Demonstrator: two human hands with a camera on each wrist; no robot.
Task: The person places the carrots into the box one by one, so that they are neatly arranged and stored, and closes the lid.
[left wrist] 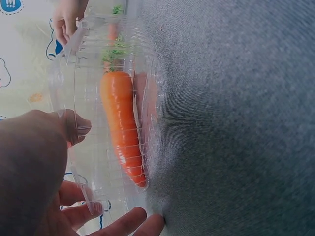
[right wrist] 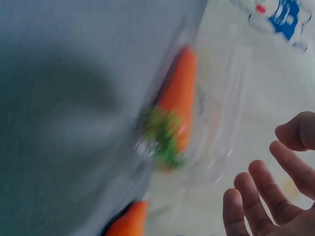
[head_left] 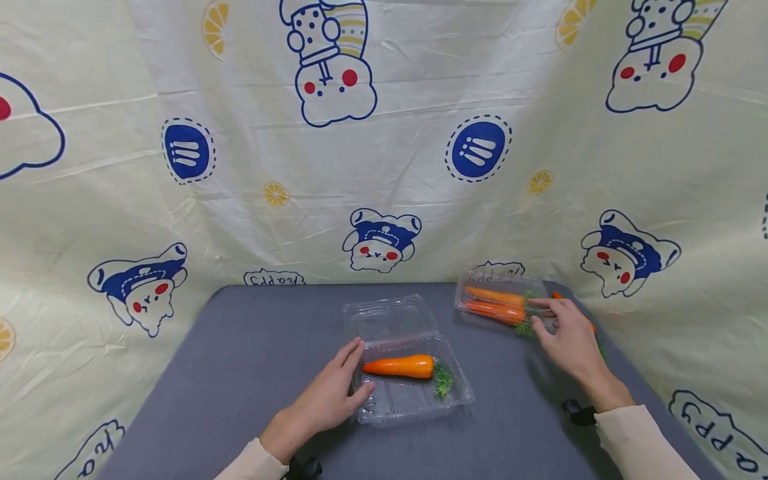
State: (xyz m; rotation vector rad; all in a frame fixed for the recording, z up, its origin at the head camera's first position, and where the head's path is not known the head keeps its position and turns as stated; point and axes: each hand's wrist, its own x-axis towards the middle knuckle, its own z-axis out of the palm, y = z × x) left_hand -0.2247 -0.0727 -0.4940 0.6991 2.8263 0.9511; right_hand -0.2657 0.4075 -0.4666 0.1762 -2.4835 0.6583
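Observation:
My left hand [head_left: 327, 383] rests at the left side of an open clear plastic clamshell box [head_left: 414, 417], thumb over the near-left corner and fingers extended along the edge. Inside lies one orange carrot [head_left: 399, 367] with a green top to the right; the left wrist view shows this carrot [left wrist: 120, 118] through the clear wall. Over the right end of a second clear box [head_left: 465, 273] hovers my right hand [head_left: 573, 340], fingers spread and holding nothing. That box contains orange carrots [head_left: 495, 310]. In the right wrist view, a carrot [right wrist: 179, 93] appears blurred beside the spread fingers.
Behind the right hand, another carrot [head_left: 593, 328] lies near the right table edge, partly covered. The first box's lid [head_left: 390, 313] is folded back toward the far side. A printed cloth [head_left: 408, 167] hangs behind and around the grey table [head_left: 270, 347].

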